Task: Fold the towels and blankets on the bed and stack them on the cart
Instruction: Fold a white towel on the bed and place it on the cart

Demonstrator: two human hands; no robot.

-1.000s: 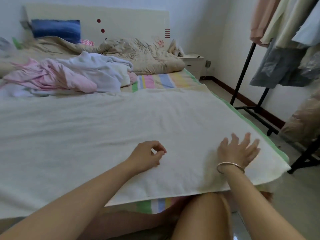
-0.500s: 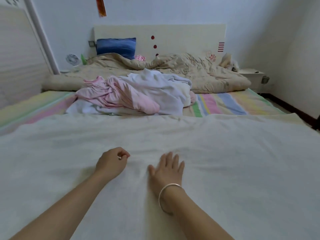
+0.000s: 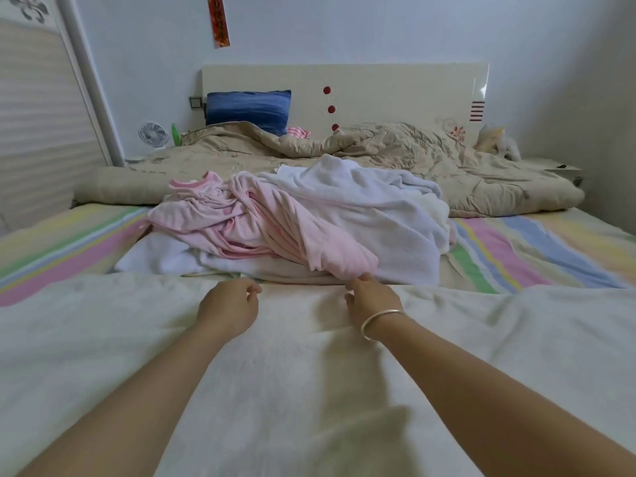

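We see the room through one wide-angle camera worn on the person's head. It sits at the foot of the bed with the pastel-striped sheet (image 3: 516,249), facing forward and slightly down along the mattress toward the cream headboard with red dots (image 3: 378,87) on the far wall. The flat cream-white blanket (image 3: 120,356) lies nearest and fills the lower half. Two bare forearms (image 3: 155,390) enter from the bottom corners and stretch away from us, placing the left hand (image 3: 229,302) and the right hand (image 3: 371,299) near the frame's centre. The rumpled heap of pink and white towels (image 3: 292,228) sits just beyond, at middle distance. The lens appears to bow the pale wardrobe door (image 3: 34,115) at the left edge.
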